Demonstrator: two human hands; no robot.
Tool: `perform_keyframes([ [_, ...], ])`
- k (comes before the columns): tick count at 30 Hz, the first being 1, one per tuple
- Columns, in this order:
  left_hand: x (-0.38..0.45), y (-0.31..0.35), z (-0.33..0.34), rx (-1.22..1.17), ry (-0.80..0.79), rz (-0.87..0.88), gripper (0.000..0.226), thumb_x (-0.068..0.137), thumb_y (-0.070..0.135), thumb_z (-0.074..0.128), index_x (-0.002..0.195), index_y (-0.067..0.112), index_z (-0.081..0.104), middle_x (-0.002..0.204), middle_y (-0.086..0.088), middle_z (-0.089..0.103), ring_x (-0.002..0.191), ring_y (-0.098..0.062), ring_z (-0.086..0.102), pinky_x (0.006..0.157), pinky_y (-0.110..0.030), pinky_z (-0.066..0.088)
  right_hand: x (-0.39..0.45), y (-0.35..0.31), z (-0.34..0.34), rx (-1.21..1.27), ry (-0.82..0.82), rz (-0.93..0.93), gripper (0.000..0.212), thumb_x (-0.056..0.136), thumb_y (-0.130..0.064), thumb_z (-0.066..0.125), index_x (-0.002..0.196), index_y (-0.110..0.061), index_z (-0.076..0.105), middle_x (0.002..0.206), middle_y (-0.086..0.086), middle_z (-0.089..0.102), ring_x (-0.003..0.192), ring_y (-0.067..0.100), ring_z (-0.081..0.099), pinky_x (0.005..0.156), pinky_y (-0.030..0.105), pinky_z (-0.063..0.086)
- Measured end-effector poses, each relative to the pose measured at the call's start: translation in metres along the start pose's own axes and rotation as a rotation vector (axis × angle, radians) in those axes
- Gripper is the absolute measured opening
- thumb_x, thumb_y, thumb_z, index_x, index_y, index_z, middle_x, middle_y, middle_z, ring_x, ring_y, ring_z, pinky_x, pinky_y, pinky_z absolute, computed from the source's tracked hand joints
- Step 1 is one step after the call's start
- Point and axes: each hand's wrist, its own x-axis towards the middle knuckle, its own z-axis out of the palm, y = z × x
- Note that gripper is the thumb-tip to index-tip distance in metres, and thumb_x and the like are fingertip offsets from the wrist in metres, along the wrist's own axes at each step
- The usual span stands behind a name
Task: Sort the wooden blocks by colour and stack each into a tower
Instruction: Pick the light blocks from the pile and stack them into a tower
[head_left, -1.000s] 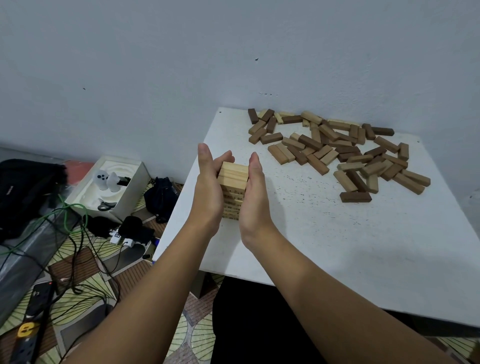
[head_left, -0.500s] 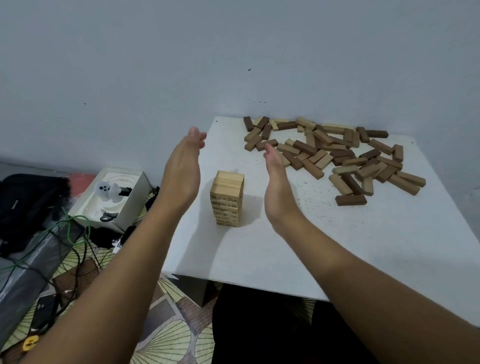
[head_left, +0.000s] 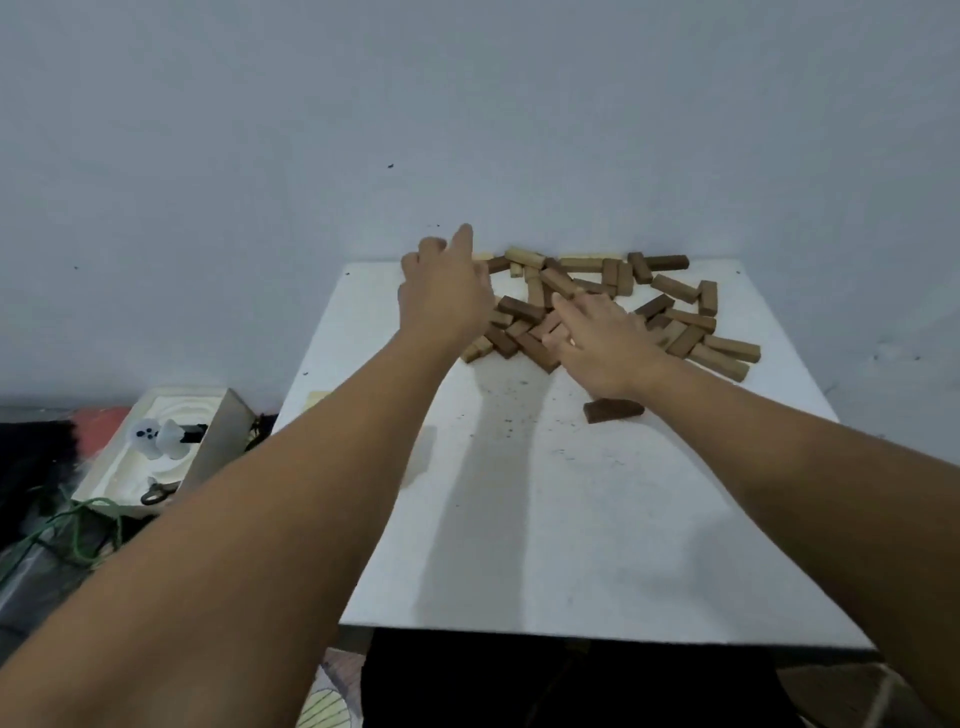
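Note:
A loose pile of light, mid-brown and dark wooden blocks (head_left: 670, 306) lies along the far edge of the white table (head_left: 571, 545). My left hand (head_left: 447, 293) hovers over the pile's left end, its fingers stretched out and holding nothing. My right hand (head_left: 597, 332) lies palm down on the middle of the pile, fingers spread across the blocks. One dark block (head_left: 613, 410) sits alone, nearer to me than the pile. The pale block tower is hidden by my left forearm, except for a pale sliver (head_left: 318, 399) at the table's left edge.
The wall rises directly behind the pile. On the floor to the left stand a white box (head_left: 171, 441) with small items and a tangle of green and black cables (head_left: 78, 530). A dark shape sits under the table's near edge.
Both hands let go of the pale tower, opened apart, then reached forward to the block pile. The camera has tipped forward, and my left forearm now covers the tower.

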Motion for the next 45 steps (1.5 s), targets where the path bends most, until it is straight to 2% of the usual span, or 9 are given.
perform_keyframes([
  [3,0.007,0.000,0.053,0.074,-0.092,-0.086,0.053,0.110,0.040,0.036,0.159,0.022,0.030,0.158,-0.016,0.037,0.143,-0.041,0.032,0.108,-0.055,0.036,0.013,0.017,0.001,-0.006,-0.036,-0.012,0.066,0.105,-0.055,0.028,0.164,-0.031,0.012,0.172,0.005,0.008,0.158,0.028,0.003,0.125,0.059,0.006],
  [7,0.033,-0.015,0.089,0.153,-0.162,-0.196,0.053,0.110,0.050,0.029,0.148,0.017,0.044,0.155,-0.016,0.040,0.143,-0.042,0.034,0.107,-0.056,0.037,0.036,0.027,0.003,0.001,-0.025,-0.093,0.061,0.108,-0.051,0.032,0.164,-0.033,0.016,0.172,0.004,0.008,0.157,0.030,0.005,0.125,0.056,0.005],
  [13,0.102,-0.046,0.083,0.314,-0.239,-0.242,0.041,0.107,0.035,0.042,0.147,0.032,0.047,0.144,-0.015,0.042,0.131,-0.040,0.039,0.103,-0.050,0.041,0.091,0.022,0.000,0.000,0.061,-0.214,0.050,0.107,-0.046,0.040,0.156,-0.038,0.033,0.160,0.004,0.035,0.144,0.031,0.030,0.118,0.052,0.023],
  [19,0.142,-0.069,0.069,0.405,-0.280,-0.264,0.034,0.108,0.033,0.038,0.133,0.017,0.054,0.136,-0.014,0.044,0.131,-0.039,0.037,0.101,-0.049,0.043,0.143,-0.006,0.004,0.039,0.041,-0.249,0.048,0.106,-0.045,0.043,0.154,-0.040,0.040,0.147,0.003,0.045,0.140,0.028,0.031,0.112,0.051,0.032],
  [25,0.164,-0.110,0.079,0.292,-0.292,-0.197,0.025,0.100,0.023,0.040,0.114,0.028,0.060,0.117,-0.006,0.052,0.122,-0.036,0.044,0.095,-0.047,0.042,0.189,-0.028,0.016,0.018,0.026,-0.238,0.041,0.106,-0.040,0.046,0.146,-0.042,0.049,0.134,0.006,0.046,0.131,0.030,0.039,0.107,0.049,0.033],
  [31,0.170,-0.117,0.076,0.075,-0.153,-0.188,0.025,0.099,0.021,0.057,0.112,0.029,0.077,0.125,-0.009,0.050,0.121,-0.033,0.049,0.103,-0.037,0.045,0.211,-0.036,0.028,-0.002,-0.038,-0.220,0.042,0.108,-0.049,0.038,0.150,-0.050,0.043,0.132,0.008,0.044,0.126,0.030,0.042,0.108,0.050,0.030],
  [35,0.176,-0.124,0.072,0.072,-0.084,-0.193,0.016,0.095,0.028,0.066,0.109,0.026,0.075,0.118,-0.005,0.047,0.124,-0.031,0.046,0.096,-0.034,0.044,0.213,-0.033,0.025,0.015,0.055,-0.236,0.030,0.104,-0.053,0.046,0.125,-0.039,0.063,0.119,0.002,0.047,0.120,0.026,0.047,0.102,0.046,0.029],
  [38,0.183,-0.125,0.072,0.102,-0.147,-0.236,0.015,0.090,0.043,0.071,0.101,0.035,0.075,0.125,-0.004,0.052,0.126,-0.029,0.047,0.100,-0.036,0.047,0.216,-0.031,0.023,0.035,0.062,-0.243,0.025,0.098,-0.052,0.058,0.114,-0.032,0.058,0.112,-0.003,0.047,0.111,0.024,0.053,0.096,0.044,0.031],
  [45,0.194,-0.114,0.070,0.086,-0.226,-0.346,0.023,0.073,0.053,0.085,0.083,0.033,0.078,0.109,-0.001,0.068,0.116,-0.029,0.056,0.089,-0.040,0.056,0.218,-0.034,0.025,0.030,0.082,-0.160,0.040,0.097,-0.048,0.064,0.125,-0.021,0.056,0.123,0.004,0.054,0.112,0.025,0.056,0.090,0.044,0.041],
])
